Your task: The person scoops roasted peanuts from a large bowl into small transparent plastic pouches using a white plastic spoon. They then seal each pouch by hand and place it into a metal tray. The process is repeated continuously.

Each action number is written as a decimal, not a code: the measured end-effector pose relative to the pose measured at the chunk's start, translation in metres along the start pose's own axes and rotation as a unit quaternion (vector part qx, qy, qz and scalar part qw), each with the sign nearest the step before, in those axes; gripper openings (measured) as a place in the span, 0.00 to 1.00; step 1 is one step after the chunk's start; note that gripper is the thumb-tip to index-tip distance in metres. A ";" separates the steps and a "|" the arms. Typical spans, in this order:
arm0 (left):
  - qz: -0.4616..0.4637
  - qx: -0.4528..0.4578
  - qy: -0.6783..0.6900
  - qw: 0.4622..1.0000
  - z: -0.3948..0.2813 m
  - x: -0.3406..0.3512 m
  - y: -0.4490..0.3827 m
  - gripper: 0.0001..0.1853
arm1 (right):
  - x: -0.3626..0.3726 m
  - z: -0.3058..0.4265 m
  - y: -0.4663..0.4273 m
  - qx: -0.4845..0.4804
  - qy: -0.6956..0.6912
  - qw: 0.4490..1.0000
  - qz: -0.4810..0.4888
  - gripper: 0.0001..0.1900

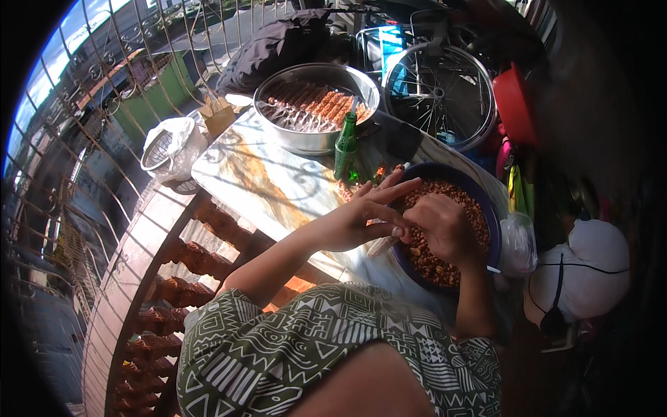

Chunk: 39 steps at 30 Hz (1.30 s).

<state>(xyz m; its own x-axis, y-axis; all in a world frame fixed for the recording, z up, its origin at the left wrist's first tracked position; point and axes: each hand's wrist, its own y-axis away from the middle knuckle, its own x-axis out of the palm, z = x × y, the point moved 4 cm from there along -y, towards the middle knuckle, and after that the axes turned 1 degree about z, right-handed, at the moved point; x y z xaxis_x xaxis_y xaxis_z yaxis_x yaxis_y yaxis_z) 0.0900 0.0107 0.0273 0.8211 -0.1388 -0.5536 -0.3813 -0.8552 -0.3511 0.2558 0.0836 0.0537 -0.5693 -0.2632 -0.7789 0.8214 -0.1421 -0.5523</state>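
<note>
My left hand (372, 213) and my right hand (443, 227) meet over the near left part of a dark blue plastic bowl (492, 208) of reddish-brown peanuts (432, 266). The left thumb and a finger are pinched, while its other fingers stretch out. Curled fingers of the right hand touch the left fingertips. Below the left hand, a slim filled plastic bag (383, 245) shows at the bowl's rim; my fingers hide its upper end. Several filled bags (345, 192) lie beyond the left hand, beside a green glass bottle (345, 151).
A round aluminium pot (307, 139) with rows of filled bags (323, 104) stands on the marble-patterned table (250, 167). A white basket (174, 148) with a plastic bag sits left, near a metal grille (130, 68). A wheelchair wheel (439, 94) and a red basin (516, 104) are beyond.
</note>
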 end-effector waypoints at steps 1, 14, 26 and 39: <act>-0.014 -0.007 0.002 1.000 0.004 0.000 0.004 0.06 | 0.008 -0.001 0.001 0.010 -0.015 1.000 -0.006 0.08; -0.235 -0.041 -0.141 0.961 0.025 0.029 0.041 0.05 | 0.065 -0.019 0.039 0.252 -0.397 0.881 0.050 0.07; -0.334 -0.044 0.008 0.941 0.057 0.039 0.035 0.07 | 0.061 0.005 0.041 0.231 -0.162 0.951 -0.126 0.07; -0.393 -0.043 0.031 0.918 0.055 0.059 0.034 0.06 | 0.087 -0.003 0.051 0.208 -0.128 0.940 -0.238 0.08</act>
<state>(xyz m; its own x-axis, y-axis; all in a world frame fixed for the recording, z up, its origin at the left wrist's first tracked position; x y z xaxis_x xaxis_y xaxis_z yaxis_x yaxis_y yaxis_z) 0.1024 0.0013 -0.0588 0.8522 0.5117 -0.1089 0.3719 -0.7390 -0.5618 0.2481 0.0560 -0.0427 -0.8923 -0.2890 -0.3467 0.4489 -0.6481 -0.6152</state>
